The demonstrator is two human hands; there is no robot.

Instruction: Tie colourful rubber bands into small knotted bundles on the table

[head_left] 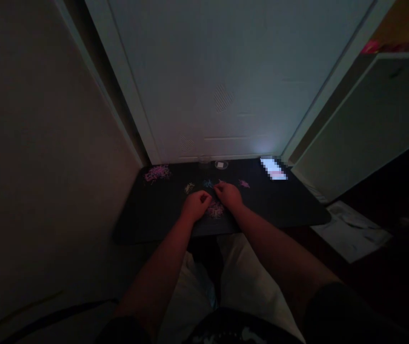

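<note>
My left hand is closed, thumb and fingertips pinched together, at the left edge of a loose pile of small pink and white pieces. Just right of that pile, my right hand is closed too, its fingertips beside a small blue heap. What either hand holds, if anything, is too small to make out. A small yellowish heap lies beyond my left hand, and a small pink heap lies to the right of my right hand.
The black table has a larger pink-purple pile at its back left. A clear container and a round lid with a white square stand by the white panel. A lit phone lies back right.
</note>
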